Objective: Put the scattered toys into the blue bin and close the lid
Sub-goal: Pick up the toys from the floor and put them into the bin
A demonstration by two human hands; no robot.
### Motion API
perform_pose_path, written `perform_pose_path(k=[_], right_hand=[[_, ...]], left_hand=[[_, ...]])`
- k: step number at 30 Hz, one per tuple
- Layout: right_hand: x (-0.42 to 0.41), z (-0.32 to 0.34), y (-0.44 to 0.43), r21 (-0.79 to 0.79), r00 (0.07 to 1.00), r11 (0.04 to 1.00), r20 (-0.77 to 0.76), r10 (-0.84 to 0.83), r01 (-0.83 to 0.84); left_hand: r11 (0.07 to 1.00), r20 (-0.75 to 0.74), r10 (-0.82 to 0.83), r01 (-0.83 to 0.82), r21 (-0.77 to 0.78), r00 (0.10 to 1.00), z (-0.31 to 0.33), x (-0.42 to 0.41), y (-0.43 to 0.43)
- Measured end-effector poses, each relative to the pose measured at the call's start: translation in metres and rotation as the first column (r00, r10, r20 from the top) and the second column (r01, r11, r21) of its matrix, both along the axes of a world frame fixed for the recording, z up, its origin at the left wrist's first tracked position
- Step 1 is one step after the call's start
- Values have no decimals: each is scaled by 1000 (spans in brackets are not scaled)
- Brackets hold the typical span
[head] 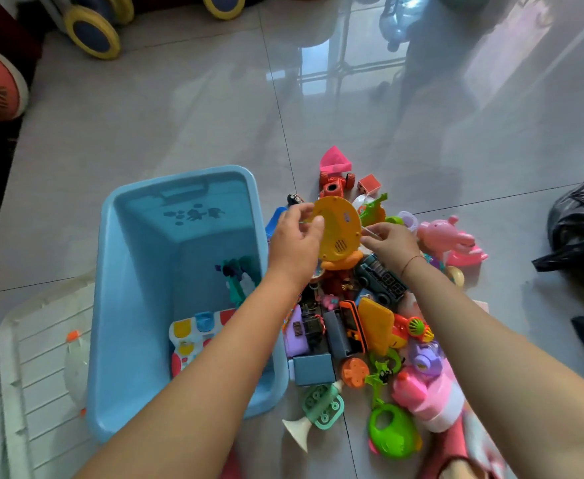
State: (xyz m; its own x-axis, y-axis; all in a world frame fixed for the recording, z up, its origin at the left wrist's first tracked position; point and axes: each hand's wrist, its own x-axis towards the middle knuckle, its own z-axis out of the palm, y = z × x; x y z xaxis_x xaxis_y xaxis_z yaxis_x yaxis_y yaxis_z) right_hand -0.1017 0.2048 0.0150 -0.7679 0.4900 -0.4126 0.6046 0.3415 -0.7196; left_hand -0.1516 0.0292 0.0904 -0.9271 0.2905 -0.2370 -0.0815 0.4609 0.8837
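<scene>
Orange and round, a toy disc is lifted above the toy pile, just right of the blue bin, with the left hand pinching its left edge and the right hand pinching something thin at its right edge that is too small to make out. Glossy floor lies bare on the far side, while the bin's open mouth is partly crossed by the left forearm, and the white lid to its left is cut off by the near edge.

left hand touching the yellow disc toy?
Touching. Head view: the left hand fingers wrap the yellow disc toy at its left edge, no gap.
</scene>
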Motion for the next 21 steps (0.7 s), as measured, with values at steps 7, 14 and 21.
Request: perform_pose_path(k=[7, 14, 21], right_hand=[[27, 17, -21, 14, 952, 955, -74, 296, -296], [46, 5, -21, -45, 974, 996, -217, 59, -71], [70, -55, 42, 249, 967, 965, 254, 21, -87]], left_hand=[[971, 680, 213, -232, -64, 702, -46, 1, 48], [915, 520, 376, -221, -337, 767, -65, -9, 60], [883, 363, 375, -209, -421, 853, -70, -9, 53]])
